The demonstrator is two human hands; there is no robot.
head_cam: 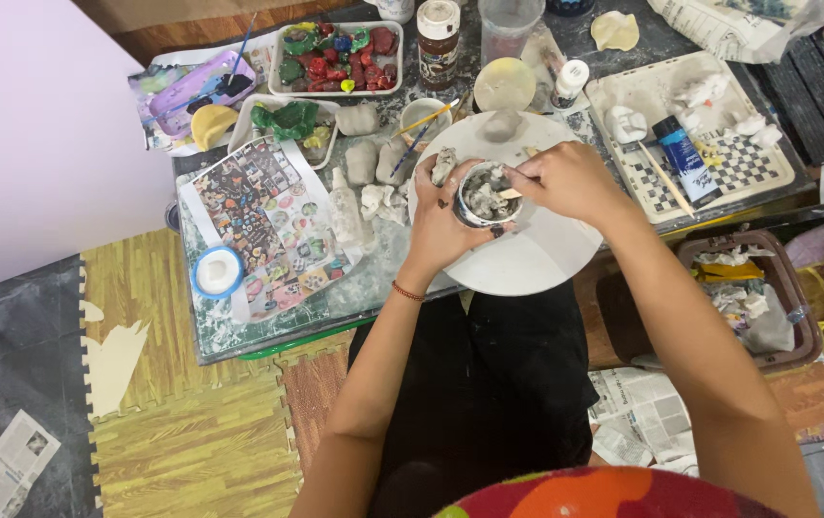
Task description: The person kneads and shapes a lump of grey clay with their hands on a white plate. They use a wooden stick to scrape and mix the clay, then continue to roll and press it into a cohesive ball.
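Between the two hands sits a small round cup full of grey clay lumps (487, 195). The left hand (442, 213) is wrapped around the cup, with its fingers (450, 173) curled tight on the side. A bit of grey clay (443, 165) is stuck on top of those fingers. The right hand (565, 180) has its fingers pinched shut on a thin pale wooden stick (511, 193), and the tip of the stick goes into the clay in the cup.

Under the hands lies a big round white board (537, 251), and the cup is held just above it. Past the fingertips, on the far part of the board, sits a small grey clay lump (501, 125). Beyond that is a flat round pale clay disc (505, 83).

Out past the left hand's knuckles stand a few grey clay shapes (364, 161) and a white tray with green clay (287, 122). Out past the right hand is a white tray with black and white checks (719, 163), with a blue paint tube (685, 158) on it.
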